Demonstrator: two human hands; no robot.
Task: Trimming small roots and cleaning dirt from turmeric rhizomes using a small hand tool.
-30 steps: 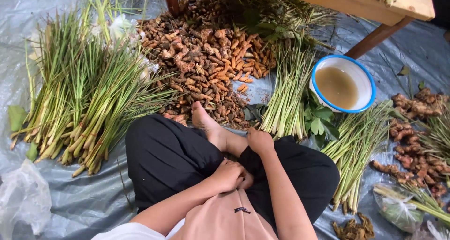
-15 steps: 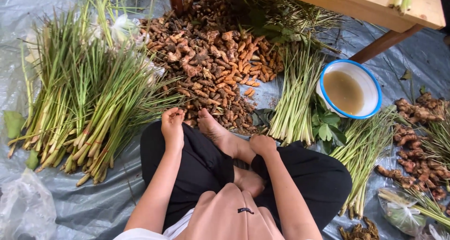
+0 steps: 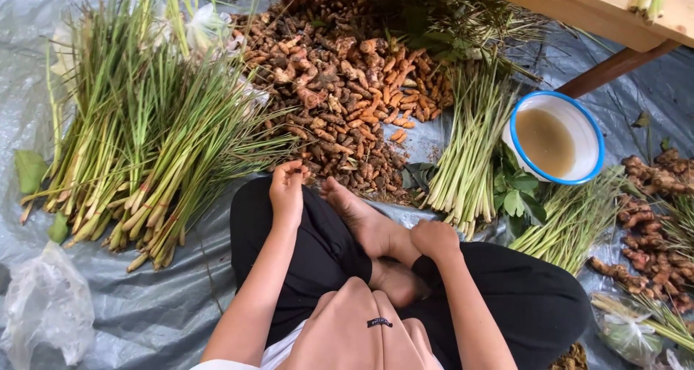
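1. A person sits cross-legged on a grey tarp (image 3: pixel 144 305), seen from above. The left hand (image 3: pixel 287 189) reaches to the near edge of a heap of brown and orange roots (image 3: pixel 347 95) that spreads away in front of the knees.
2. The left fingers are curled, tips pinched together right at the root pile; whether a root sits in the grip cannot be told.
3. The right hand (image 3: pixel 435 238) is a closed fist resting by the bare foot (image 3: pixel 354 211), holding nothing that shows.
4. To do this well, it seems wise to pick from the near edge, one root at a time, so the heap does not slide onto the legs.
5. A large spread of green stalks (image 3: pixel 137 146) lies to the left; a smaller bundle (image 3: pixel 466 160) lies right of the roots, beside a blue-rimmed bowl (image 3: pixel 553 137) of cloudy liquid.
6. Hard to see: the wooden worktop (image 3: pixel 600 8) is cut off at the far right, and its leg hides part of the tarp. More roots (image 3: pixel 650 218) at the right edge run out of view. A crumpled clear bag (image 3: pixel 47 305) at near left shows no contents.
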